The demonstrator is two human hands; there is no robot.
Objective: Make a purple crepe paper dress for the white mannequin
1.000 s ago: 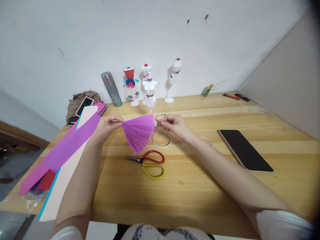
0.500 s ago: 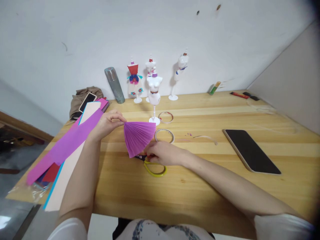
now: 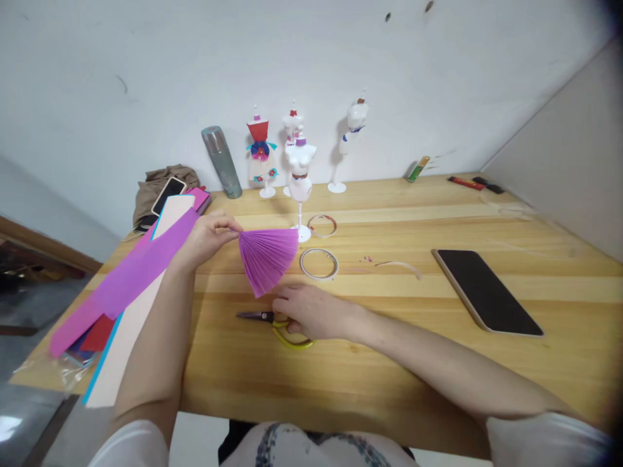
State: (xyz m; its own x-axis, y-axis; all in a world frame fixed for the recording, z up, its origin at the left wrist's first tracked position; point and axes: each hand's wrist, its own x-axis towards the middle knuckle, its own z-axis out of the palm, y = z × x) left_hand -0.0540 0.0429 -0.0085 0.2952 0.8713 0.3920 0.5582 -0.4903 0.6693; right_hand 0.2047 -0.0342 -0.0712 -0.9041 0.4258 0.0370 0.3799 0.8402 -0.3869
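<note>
My left hand pinches the gathered point of a purple pleated paper fan, which spreads to the right above the table. Below the fan, my right hand has its fingers closed on the yellow handles of a pair of scissors. The dark blades point left and appear close to the tabletop; part of the handles is hidden by my fingers. Just beyond the fan stands a white mannequin with a purple neck band and a brown waist band.
Purple and white paper strips lie under my left forearm. Two tape rolls lie near the middle. A large phone is at right. Along the wall stand a flask, a dressed mannequin and a glue stick.
My right hand and the scissors have shifted left and nearer to me, so the blades now show clear of the fan. The fan moved slightly left, still in my left hand.
</note>
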